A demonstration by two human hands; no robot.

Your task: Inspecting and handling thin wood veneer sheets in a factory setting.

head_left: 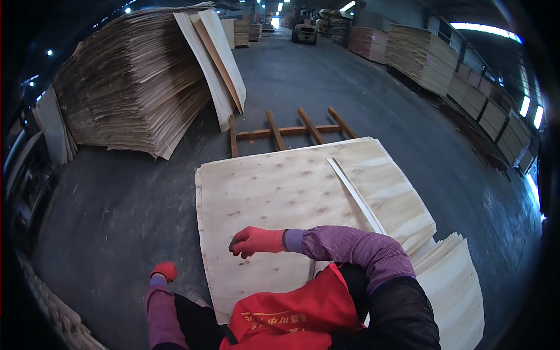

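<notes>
A stack of pale wood veneer sheets [274,204] lies in front of me, its top sheet dotted with knots. My right hand [258,240], in a red glove, is over the stack's near left part with its fingers curled. A small dark patch shows at its fingertips; I cannot make out whether it is a held thing or part of the glove. My left hand [165,270], also red-gloved, is closed in a loose fist beyond the stack's left edge, with nothing seen in it. A narrow pale veneer strip [354,192] lies across the top sheet on the right.
More veneer sheets [452,286] fan out at the near right. Beyond the stack, a brown wooden frame [280,132] lies on the floor. A tall veneer pile [134,81] stands far left, with loose boards [213,64] leaning on it. A forklift [304,26] stands far back; more stacks [420,55] line the right.
</notes>
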